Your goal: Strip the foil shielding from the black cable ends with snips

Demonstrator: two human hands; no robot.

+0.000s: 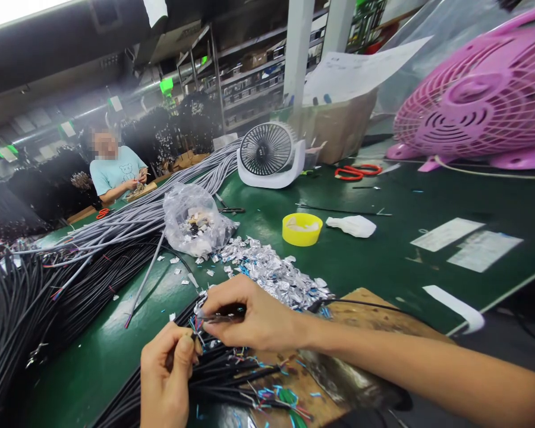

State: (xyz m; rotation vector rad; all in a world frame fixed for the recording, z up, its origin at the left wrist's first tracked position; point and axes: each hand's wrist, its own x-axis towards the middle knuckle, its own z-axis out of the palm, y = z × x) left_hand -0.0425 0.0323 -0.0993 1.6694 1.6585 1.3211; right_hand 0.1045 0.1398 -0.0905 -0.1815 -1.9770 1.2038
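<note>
The left hand (167,365) pinches a cable end (194,336) with coloured wires (197,324); the right hand (247,315) holds a metal tool (220,318) beside it.

Gray cables (160,199) sprawl across a green-topped bench (374,270) beside bundled black cables (98,291), a plastic bag (175,208) of scraps (197,223) and a heap of silvery foil bits (271,270); a white desk fan (267,151), a pink fan (468,107), red-handled scissors (358,173), a round yellow tub (302,236) and a stained wooden board (365,318) share the surface.
</note>
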